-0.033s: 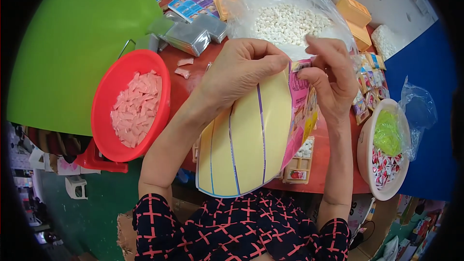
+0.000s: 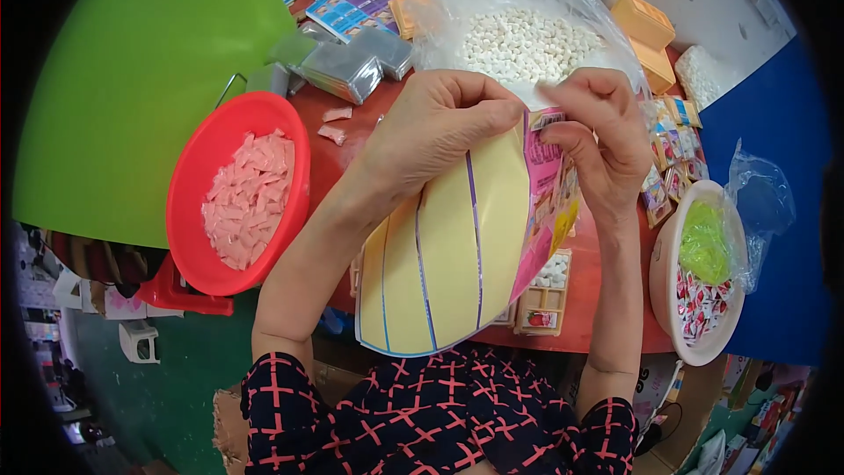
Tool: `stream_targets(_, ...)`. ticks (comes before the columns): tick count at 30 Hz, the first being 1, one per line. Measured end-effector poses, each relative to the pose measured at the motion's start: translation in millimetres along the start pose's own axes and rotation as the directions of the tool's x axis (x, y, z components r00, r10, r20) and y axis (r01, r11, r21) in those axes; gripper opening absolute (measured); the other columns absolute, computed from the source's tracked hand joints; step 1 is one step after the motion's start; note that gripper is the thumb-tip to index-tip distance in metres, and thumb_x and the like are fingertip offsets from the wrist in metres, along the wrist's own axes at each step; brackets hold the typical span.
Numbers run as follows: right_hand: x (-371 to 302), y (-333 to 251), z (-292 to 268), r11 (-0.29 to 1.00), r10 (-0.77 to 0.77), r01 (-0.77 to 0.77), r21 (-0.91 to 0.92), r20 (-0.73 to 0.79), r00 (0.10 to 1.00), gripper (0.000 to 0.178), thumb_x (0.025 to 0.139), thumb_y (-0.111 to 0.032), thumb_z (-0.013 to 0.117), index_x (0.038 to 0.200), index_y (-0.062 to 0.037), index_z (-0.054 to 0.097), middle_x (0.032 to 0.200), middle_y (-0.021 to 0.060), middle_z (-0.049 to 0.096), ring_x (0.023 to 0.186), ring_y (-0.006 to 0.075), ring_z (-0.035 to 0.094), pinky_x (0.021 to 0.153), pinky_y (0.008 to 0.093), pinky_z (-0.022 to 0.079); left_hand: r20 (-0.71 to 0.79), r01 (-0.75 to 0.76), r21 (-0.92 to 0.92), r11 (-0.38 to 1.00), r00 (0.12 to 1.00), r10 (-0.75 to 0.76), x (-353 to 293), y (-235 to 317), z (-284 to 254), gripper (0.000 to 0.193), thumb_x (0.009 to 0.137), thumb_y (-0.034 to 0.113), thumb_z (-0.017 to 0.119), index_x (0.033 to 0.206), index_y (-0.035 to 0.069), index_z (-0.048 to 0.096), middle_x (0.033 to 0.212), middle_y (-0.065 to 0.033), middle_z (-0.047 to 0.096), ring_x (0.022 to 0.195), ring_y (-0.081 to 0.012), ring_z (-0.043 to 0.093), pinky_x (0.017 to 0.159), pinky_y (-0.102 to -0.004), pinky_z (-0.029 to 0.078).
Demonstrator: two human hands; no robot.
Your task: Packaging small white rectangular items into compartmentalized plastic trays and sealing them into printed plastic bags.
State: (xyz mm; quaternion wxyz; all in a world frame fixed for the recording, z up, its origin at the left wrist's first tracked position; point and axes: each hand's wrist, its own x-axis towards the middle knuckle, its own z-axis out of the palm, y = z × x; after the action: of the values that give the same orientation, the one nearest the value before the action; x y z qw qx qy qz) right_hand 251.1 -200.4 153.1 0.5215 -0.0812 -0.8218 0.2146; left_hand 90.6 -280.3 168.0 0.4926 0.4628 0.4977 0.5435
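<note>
I hold a large sheet [image 2: 448, 255] with a pale yellow back, thin purple lines and a pink printed side strip, curved above the table. My left hand [image 2: 444, 123] pinches its top edge between thumb and fingers. At the upper right corner, my right hand [image 2: 607, 136] has its thumb against the pink strip and its fingers curled; the index finger is blurred. Partly hidden below the sheet is a tan compartment tray [image 2: 551, 299], with white pellets [image 2: 556, 273] and a small red packet [image 2: 538, 319] in its cells.
A red basin [image 2: 178, 202] of pink wrapped pieces stands at left, a pale basin [image 2: 664, 290] of small packets at right. Behind my hands lie a clear bag [image 2: 440, 35] of white pellets, grey packs [image 2: 343, 69] and printed sheets [image 2: 352, 13]. Filled trays [image 2: 673, 154] are stacked at right.
My right hand's fingers have moved slightly down and left toward the sheet's upper corner. The sheet has shifted a little; my left hand keeps its pinch.
</note>
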Motion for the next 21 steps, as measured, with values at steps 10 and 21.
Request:
stream_targets(10, 7.9, -0.9, 25.8, 0.945, -0.202, 0.182, -0.271, -0.048, 0.978, 0.006, 0.069, 0.001, 0.059, 0.075, -0.0016, 0.059, 0.081, 0.0122, 0.053, 0.076, 0.0236, 0.051, 0.065, 0.0302, 0.042, 0.078, -0.210, 0.173, 0.962, 0.977, 0.200, -1.0, 4.7, -27.8, 0.021, 0.074, 0.020, 0.062, 0.079, 0.000, 0.062, 0.074, -0.0026, 0.060, 0.066, -0.0085, 0.054, 0.059, -0.0230, 0.044)
stream_targets(21, 9.0, 7.3, -54.2, 0.982, 0.101, -0.164, -0.089, -0.486, 0.868, 0.033, 0.092, -0.017, 0.033, 0.108, 0.0094, 0.045, 0.121, 0.0176, 0.041, 0.110, 0.0277, 0.044, 0.092, 0.0379, 0.036, -0.102, -0.260, 0.880, 0.397, 0.714, 0.693, 16.6, -1.6, -138.2, 0.029, 0.070, 0.027, 0.061, 0.085, 0.002, 0.059, 0.081, -0.0125, 0.058, 0.079, -0.0261, 0.055, 0.073, -0.0341, 0.043)
